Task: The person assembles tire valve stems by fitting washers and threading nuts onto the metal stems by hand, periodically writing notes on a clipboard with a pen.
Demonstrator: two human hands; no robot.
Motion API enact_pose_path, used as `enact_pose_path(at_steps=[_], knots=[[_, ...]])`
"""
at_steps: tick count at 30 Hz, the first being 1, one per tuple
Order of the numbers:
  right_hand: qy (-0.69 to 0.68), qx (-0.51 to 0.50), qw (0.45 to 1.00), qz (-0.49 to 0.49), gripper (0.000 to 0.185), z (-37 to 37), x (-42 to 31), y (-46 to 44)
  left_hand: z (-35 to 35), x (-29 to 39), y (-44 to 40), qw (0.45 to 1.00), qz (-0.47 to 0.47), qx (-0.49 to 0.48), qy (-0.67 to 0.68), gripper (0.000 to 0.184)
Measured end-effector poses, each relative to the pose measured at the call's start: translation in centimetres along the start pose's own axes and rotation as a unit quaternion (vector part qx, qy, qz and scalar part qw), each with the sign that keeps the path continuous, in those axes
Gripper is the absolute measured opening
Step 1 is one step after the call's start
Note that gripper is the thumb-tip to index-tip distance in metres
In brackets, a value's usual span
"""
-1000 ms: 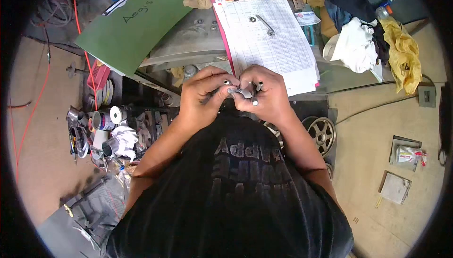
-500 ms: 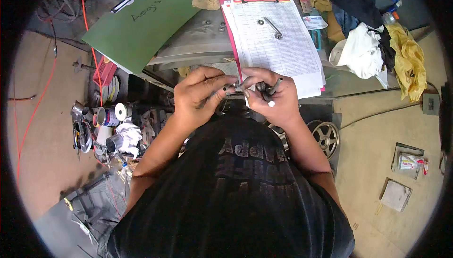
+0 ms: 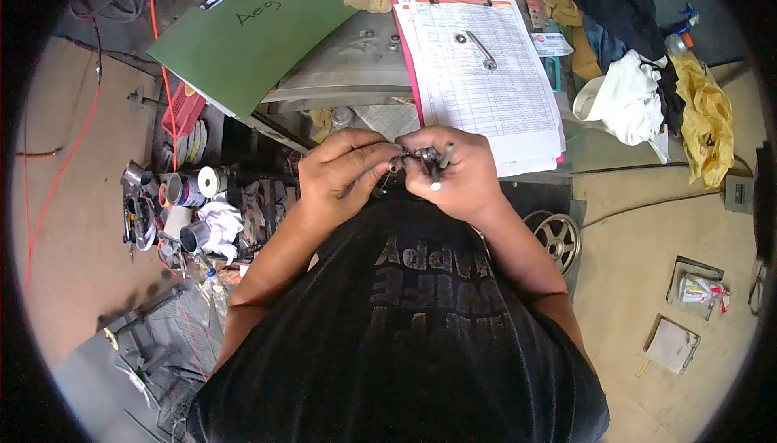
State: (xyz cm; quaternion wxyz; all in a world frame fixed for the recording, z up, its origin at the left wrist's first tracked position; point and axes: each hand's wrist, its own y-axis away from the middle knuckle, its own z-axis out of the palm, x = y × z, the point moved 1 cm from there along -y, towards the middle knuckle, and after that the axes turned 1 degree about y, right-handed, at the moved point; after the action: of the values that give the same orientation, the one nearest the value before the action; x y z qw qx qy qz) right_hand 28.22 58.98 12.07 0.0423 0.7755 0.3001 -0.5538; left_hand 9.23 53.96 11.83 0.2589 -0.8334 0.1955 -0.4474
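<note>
"What colours are the metal pieces [image 3: 429, 154]?"
"Dark metallic grey, with one white tip [image 3: 435, 186]."
"And the folder [image 3: 243, 50]?"
"Green with black handwriting; the sheets [image 3: 490, 99] are white, finely gridded."
"The shirt [image 3: 388, 378]?"
"Black, with faded greyish lettering. The plastic bag [image 3: 704, 119] is yellow."

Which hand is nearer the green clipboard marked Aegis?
Left: in view, the left hand is below and right of the green clipboard; the right hand is farther right.

A wheel [image 3: 558, 240], wrench [image 3: 480, 49] and tins [image 3: 187, 190] show a workshop.
</note>
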Motion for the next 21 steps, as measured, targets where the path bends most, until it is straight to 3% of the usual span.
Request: enact_pose_path(at_steps=[4,7,11,12,14,16,18,21], knots=[[0.089,0.024,0.991,-0.099,0.022,1.2,0.1,-0.3,-0.7,0.0,0.5,1.000,-0.003,0.003,-0.010,0.024],[0.086,0.034,0.991,-0.099,0.023,2.1,0.0,-0.5,-1.0,-0.2,0.9,1.000,-0.018,-0.002,-0.013,0.021],[0.070,0.056,0.987,-0.133,0.023,2.5,-0.9,-1.1,-1.1,-0.2,1.1,0.998,0.035,0.034,-0.042,0.021],[0.070,0.054,0.987,-0.133,0.023,2.5,-1.3,-1.1,-1.2,-0.3,1.1,0.995,0.069,0.054,-0.045,0.021],[0.004,0.011,1.000,-0.006,0.019,2.5,-1.8,-1.2,-1.3,-1.1,1.2,0.993,0.091,0.063,-0.045,0.021],[-0.019,0.013,1.000,-0.018,0.018,3.1,-0.8,-1.3,-1.4,-1.3,1.4,0.990,0.111,0.071,-0.047,0.020],[-0.045,0.016,0.999,-0.024,0.017,3.3,-0.4,-1.6,-1.3,-1.3,1.6,0.997,-0.030,0.077,-0.001,0.019],[0.015,0.002,1.000,0.010,0.017,3.2,-0.3,-1.8,-1.2,-1.3,1.8,0.993,-0.077,0.071,0.048,0.018]])
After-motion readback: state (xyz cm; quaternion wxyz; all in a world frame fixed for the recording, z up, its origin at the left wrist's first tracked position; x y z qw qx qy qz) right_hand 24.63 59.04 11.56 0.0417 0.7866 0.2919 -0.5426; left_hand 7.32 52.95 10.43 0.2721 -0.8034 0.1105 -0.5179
